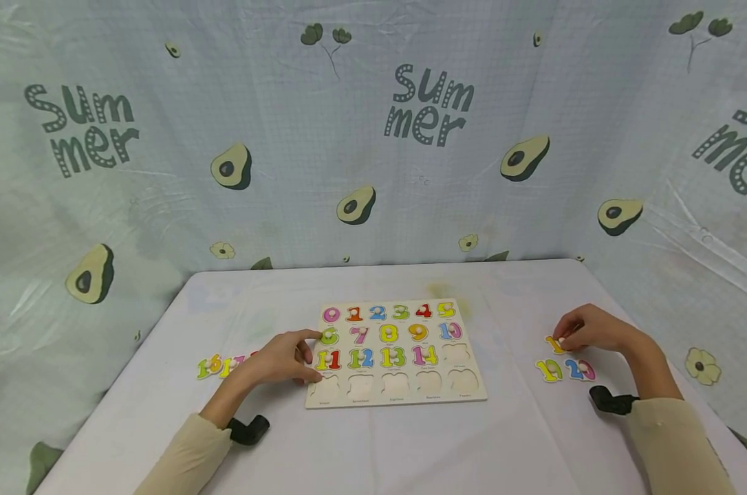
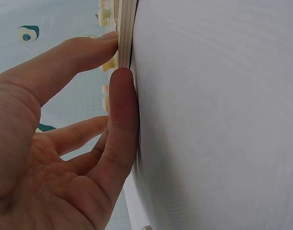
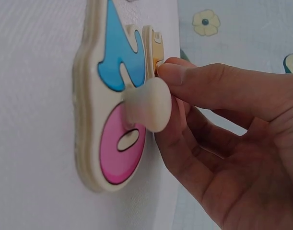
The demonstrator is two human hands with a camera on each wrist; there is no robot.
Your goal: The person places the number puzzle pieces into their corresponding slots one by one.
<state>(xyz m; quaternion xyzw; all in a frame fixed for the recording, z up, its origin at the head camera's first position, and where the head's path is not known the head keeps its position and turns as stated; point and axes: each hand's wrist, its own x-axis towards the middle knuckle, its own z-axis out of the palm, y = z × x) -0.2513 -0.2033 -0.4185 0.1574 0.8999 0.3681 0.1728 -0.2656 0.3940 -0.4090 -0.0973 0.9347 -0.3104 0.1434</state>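
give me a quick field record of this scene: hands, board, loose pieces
left hand: left hand rests at the left edge of the puzzle board, fingers touching its rim
right hand: right hand pinches a yellow-orange number piece on the table
board: numbers 0 to 14 seated; six slots empty, one at the right end of the third row and the whole bottom row
loose pieces right: piece 19 and piece 20, lying flat near the right hand
loose pieces left: a few pieces, partly hidden behind the left hand
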